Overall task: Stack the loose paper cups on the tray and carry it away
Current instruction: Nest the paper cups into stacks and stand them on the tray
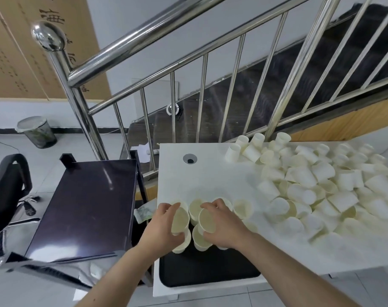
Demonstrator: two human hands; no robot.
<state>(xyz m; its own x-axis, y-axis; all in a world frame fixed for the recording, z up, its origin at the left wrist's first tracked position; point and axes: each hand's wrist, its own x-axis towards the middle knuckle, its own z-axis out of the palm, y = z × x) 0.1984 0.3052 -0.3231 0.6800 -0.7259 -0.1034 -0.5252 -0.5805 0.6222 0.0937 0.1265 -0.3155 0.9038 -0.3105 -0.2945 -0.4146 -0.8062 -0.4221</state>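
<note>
**One head-worn view, steep and close**

Single wide-angle view from head height, tilted forward and down onto the white table; close enough for both forearms to enter from the lower edge; straight lines bowed toward the corners; beyond the table, the steel railing; left of the table, floor and a dark cart top; no second view to overlap.
</note>
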